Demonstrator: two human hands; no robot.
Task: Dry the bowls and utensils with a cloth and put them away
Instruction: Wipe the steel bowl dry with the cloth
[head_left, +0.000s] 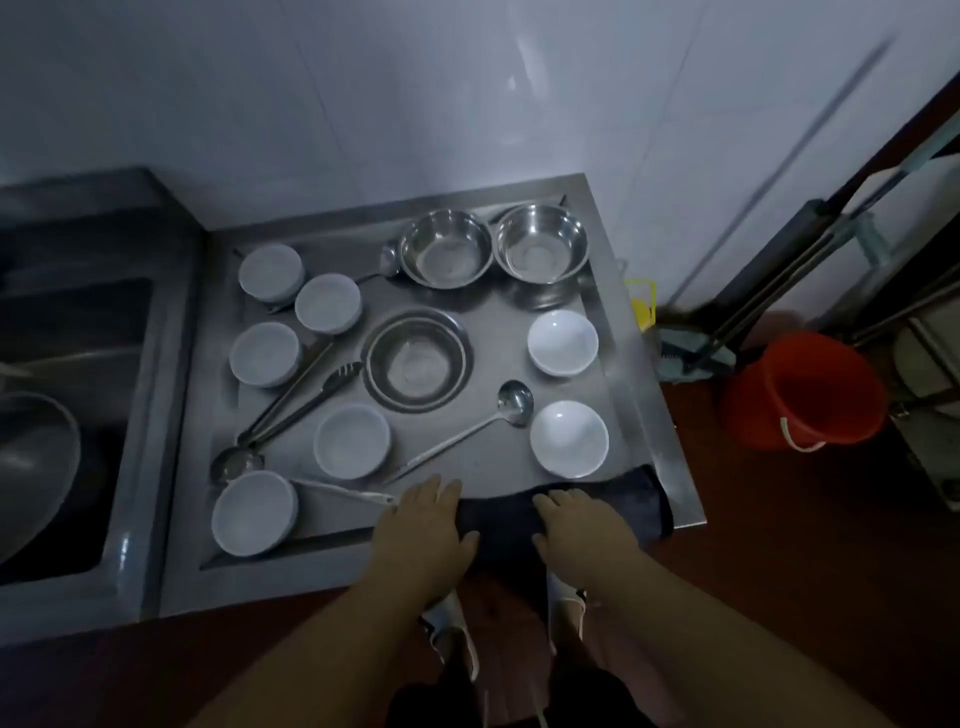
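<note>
Dark cloth (592, 501) lies at the near edge of the steel table (644, 395), and both hands rest flat on it, palms down, fingers straight: left hand (423, 525) on its left end, right hand (579, 530) near its middle. On the table stand eight white bowls (562, 343), three steel bowls (445, 248), tongs (306, 400) and ladles (511, 402). How many ladles I cannot tell, since bowls hide parts of them.

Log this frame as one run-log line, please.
stage: not yet drying | left hand: flat on dark cloth | right hand: flat on cloth | bowls, ladles: untouched on steel tray
</note>
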